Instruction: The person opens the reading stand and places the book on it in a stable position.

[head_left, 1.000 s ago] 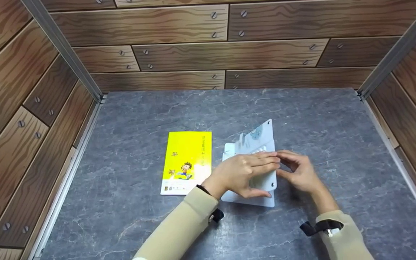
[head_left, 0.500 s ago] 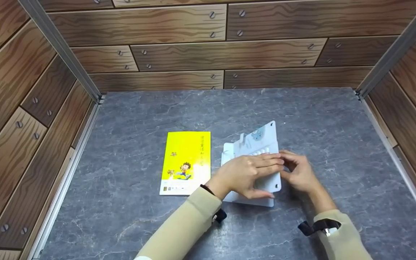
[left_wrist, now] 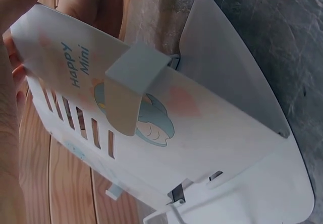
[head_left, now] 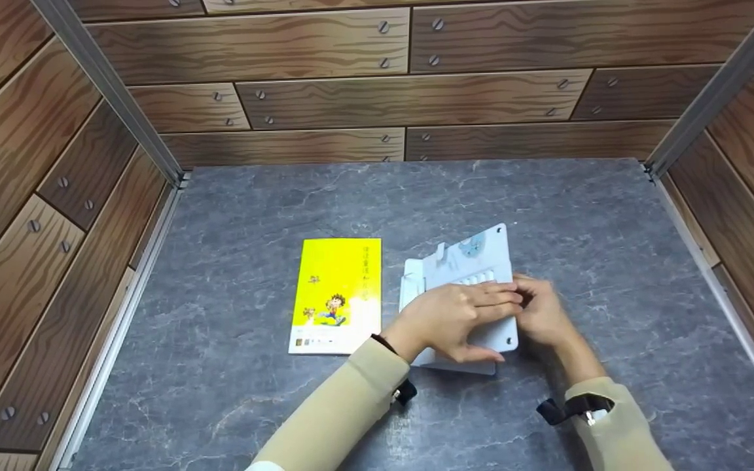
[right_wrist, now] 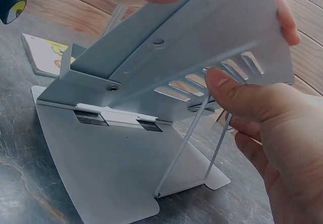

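Fingers (right_wrist: 228, 89) touch a pale, slotted metal stand (left_wrist: 194, 133) lettered "Happy Mini".

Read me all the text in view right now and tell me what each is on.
"Happy Mini": on the panel of the white stand, left wrist view.
Yellow booklet: vertical column of characters, too small and blurred to read.
Its white bottom strip: tiny marks, unreadable.
Faint marks on the stand, head view: too blurred to read.

Grey veined tabletop (head_left: 239, 203), yellow-and-white book (head_left: 334, 281) lying flat, white stand (head_left: 457, 261) just right of it, base plate (right_wrist: 118, 166) down.
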The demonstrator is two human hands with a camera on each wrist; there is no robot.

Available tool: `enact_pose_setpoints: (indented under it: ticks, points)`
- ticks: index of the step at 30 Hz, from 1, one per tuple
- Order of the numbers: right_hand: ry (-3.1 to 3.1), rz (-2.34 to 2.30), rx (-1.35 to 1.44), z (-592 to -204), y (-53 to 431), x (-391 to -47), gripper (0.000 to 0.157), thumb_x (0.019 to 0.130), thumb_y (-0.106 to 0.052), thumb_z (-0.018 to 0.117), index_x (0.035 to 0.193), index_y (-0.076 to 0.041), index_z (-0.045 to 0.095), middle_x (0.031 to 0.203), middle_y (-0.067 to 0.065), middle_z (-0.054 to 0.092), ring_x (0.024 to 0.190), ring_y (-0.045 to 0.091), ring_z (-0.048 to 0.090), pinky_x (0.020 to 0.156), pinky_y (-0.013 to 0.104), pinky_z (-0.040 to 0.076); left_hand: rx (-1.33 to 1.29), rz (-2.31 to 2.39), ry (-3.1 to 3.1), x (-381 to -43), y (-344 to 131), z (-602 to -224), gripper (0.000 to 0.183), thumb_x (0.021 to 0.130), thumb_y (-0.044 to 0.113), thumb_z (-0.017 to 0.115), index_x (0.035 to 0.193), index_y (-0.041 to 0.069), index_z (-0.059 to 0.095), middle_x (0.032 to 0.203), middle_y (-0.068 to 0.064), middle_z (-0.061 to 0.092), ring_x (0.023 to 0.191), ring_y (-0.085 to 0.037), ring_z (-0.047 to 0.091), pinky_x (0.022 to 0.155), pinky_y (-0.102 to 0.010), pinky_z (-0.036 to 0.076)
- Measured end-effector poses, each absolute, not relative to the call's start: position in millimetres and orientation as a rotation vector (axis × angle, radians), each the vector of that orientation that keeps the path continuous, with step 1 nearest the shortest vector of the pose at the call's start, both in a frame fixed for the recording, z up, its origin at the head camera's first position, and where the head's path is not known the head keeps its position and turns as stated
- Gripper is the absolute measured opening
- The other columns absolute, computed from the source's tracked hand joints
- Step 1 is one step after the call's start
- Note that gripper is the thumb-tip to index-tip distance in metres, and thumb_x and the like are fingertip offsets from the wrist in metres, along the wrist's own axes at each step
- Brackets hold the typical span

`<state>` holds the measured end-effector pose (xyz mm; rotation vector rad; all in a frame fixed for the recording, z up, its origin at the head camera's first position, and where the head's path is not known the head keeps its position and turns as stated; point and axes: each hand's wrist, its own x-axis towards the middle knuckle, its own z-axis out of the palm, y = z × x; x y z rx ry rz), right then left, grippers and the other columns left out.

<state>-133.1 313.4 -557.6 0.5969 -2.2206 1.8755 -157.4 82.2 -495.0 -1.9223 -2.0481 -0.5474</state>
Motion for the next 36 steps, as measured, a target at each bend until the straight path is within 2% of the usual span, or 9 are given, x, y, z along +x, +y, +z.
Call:
enact_pose_setpoints:
  ticks: [5,10,20,28,36]
  points:
    - [-2.231,1.920,0.528,-556.8,310.7,-132.2,0.034,0.074,0.029,0.070,0.096,0.004,0.079,0.102,0.007,0.075,0.090,0.015,0.072,0.071,0.026,0.064,-1.920,-0.545,-2.062,-156.6,83.9,-496.8,0.079,0.091,0.057,0.076,0.146,0.003,0.061,0.150,-0.010,0.061,0.148,-0.021,0.046,0.126,-0.023,0.019]
    - [-2.220,1.932,0.522,-558.9,311.4,-132.5,0.037,0.073,0.030,0.070,0.098,0.005,0.080,0.104,0.008,0.077,0.093,0.016,0.072,0.073,0.028,0.064,-1.936,-0.572,-2.069,-156.4,84.9,-497.8,0.079,0.091,0.056,0.077,0.146,0.001,0.061,0.150,-0.011,0.060,0.149,-0.022,0.044,0.126,-0.024,0.018]
    - [-2.209,1.939,0.533,-561.0,313.6,-133.7,0.032,0.075,0.026,0.073,0.100,0.006,0.080,0.105,0.012,0.077,0.093,0.018,0.073,0.073,0.028,0.064,-1.927,-0.537,-2.053,-152.5,84.3,-500.1,0.078,0.095,0.053,0.075,0.150,0.001,0.057,0.154,-0.013,0.056,0.150,-0.024,0.043,0.127,-0.026,0.018]
    - [-2.217,1.949,0.473,-559.3,313.8,-131.4,0.036,0.072,0.026,0.072,0.099,0.005,0.081,0.103,0.008,0.077,0.092,0.015,0.072,0.079,0.023,0.061,-1.898,-0.445,-2.039,-146.5,84.0,-501.4,0.075,0.101,0.054,0.066,0.153,0.002,0.054,0.156,-0.009,0.054,0.151,-0.019,0.041,0.126,-0.024,0.018]
    - [-2.290,1.878,0.477,-559.0,311.8,-131.6,0.027,0.073,0.021,0.075,0.096,0.006,0.079,0.098,0.006,0.075,0.089,0.015,0.070,0.076,0.023,0.060,-1.898,-0.484,-2.018,-146.4,84.5,-503.3,0.074,0.099,0.051,0.070,0.151,0.001,0.056,0.155,-0.010,0.055,0.149,-0.020,0.044,0.126,-0.024,0.020]
